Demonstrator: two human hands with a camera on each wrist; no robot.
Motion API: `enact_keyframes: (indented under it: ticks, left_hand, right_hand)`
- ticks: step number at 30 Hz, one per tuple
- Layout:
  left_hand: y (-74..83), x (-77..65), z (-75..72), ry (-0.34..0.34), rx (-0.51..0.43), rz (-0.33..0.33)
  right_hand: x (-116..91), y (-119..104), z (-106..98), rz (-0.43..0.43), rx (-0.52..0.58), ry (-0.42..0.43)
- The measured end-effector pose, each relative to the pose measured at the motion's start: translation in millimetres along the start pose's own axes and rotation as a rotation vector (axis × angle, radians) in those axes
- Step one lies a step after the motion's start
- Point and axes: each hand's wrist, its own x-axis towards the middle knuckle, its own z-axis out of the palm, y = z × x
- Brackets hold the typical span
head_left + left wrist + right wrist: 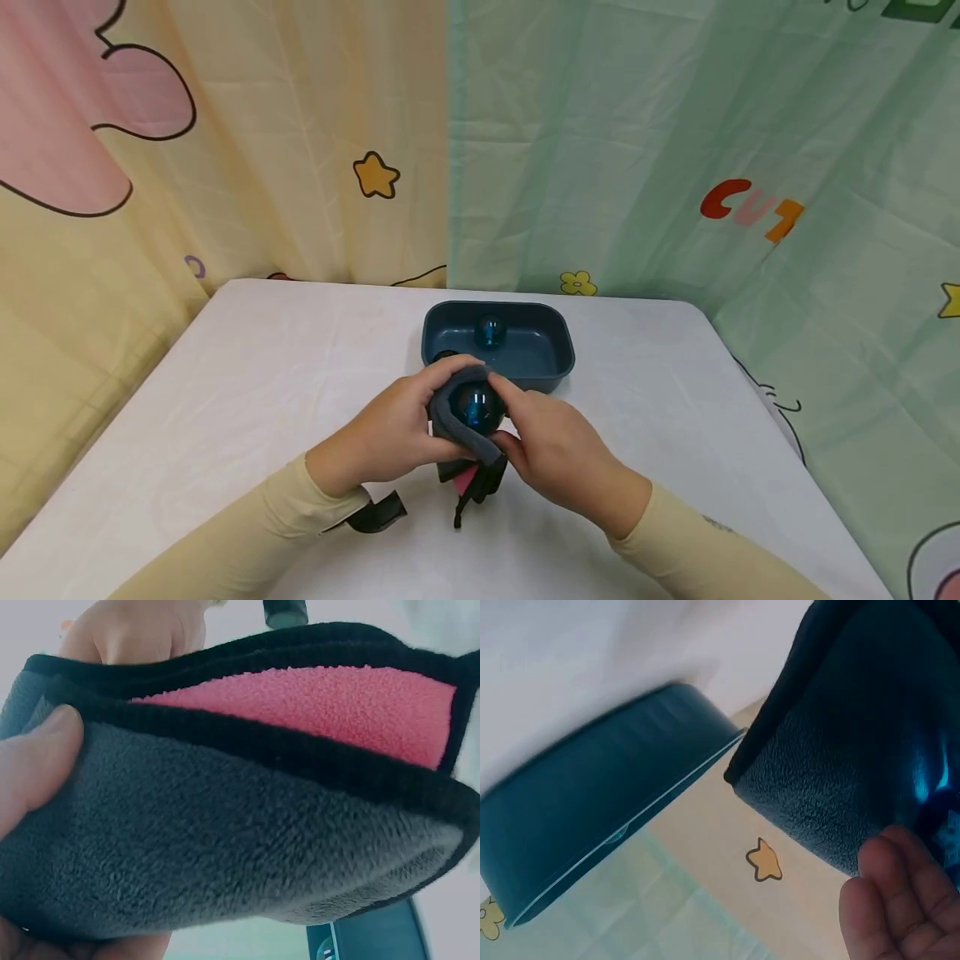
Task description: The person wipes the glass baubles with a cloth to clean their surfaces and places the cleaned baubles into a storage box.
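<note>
Above the table, close in front of the basin, my left hand point(397, 429) grips a folded grey cloth point(444, 412) with dark edging. Its pink fleece side shows in the left wrist view, where the cloth point(187, 817) fills most of the picture. Curved inside the cloth sits a glossy dark blue ball point(480, 407), partly covered by it. My right hand point(566, 450) holds the ball from the right, index finger at the top and thumb lower down. In the right wrist view, the fingers point(892, 892) lie against the cloth's edge beside the shiny blue surface.
Behind the hands a dark blue rectangular basin point(536, 354) stands on the white table point(645, 400). Inside it lies another blue shiny ball point(491, 331). A small dark thing point(446, 355) shows at its left front corner. Patterned curtains point(600, 150) hang beyond the table's far edge.
</note>
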Motion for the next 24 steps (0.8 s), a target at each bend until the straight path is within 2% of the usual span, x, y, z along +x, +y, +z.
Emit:
enact_keyframes:
  ticks: [2,4,7,11,14,16,18,20,24]
  left_hand:
    - [0.7,-0.5,1.2,-0.006,0.006,-0.008]
    - [2.1,-1.0,2.2,-0.01,0.013,-0.012]
    - [4.9,-1.4,3.3,-0.008,0.037,-0.002]
    - [9.0,-1.7,4.5,-0.003,0.086,0.014]
    - [11.4,-2.0,4.7,-0.005,0.099,0.023]
    - [12.1,-2.2,4.7,-0.001,0.101,0.032]
    - [12.0,-2.6,4.8,0.007,0.086,0.04]
    - [11.0,-3.5,5.1,0.021,0.077,0.047]
    - [8.7,-5.0,5.8,0.039,0.031,0.047]
  right_hand:
    - [-1.1,0.3,-2.0,0.01,-0.006,-0.012]
    - [-2.0,-0.1,-3.8,0.052,0.075,-0.05]
    - [-2.2,-1.2,-6.6,0.148,0.299,-0.113]
    - [-2.7,-1.2,-9.8,0.231,0.597,-0.175]
    - [-4.0,-0.9,-12.6,0.289,0.725,-0.215]
    - [-4.8,-1.5,-12.4,0.316,0.746,-0.216]
    - [-5.0,-2.8,-10.6,0.306,0.718,-0.182]
    - [-5.6,-4.4,-7.3,0.267,0.654,-0.132]
    - [-8.1,-7.6,-4.0,0.161,0.459,-0.029]
